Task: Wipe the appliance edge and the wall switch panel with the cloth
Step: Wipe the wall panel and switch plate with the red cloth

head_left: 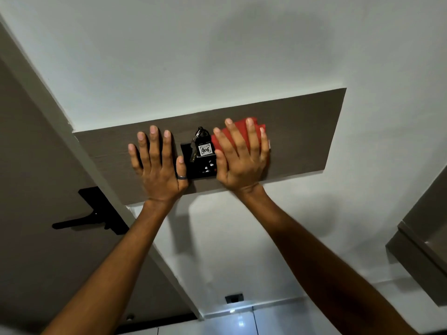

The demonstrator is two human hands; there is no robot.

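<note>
A black wall switch panel [200, 166] sits on a brown wood-look backing board [302, 134] on the white wall. A key fob labelled 406 [205, 149] with keys hangs in its slot. My right hand [242, 158] lies flat, pressing a folded red cloth [260, 128] against the board and the panel's right side, which it hides. My left hand [157, 168] is spread flat on the board just left of the panel, its thumb touching the panel's edge, holding nothing.
A brown door with a black lever handle [89, 217] stands at the left, beside a white door frame. A small black socket [234, 298] sits low on the wall above a tiled floor. A brown cabinet corner [420, 247] juts in at the right.
</note>
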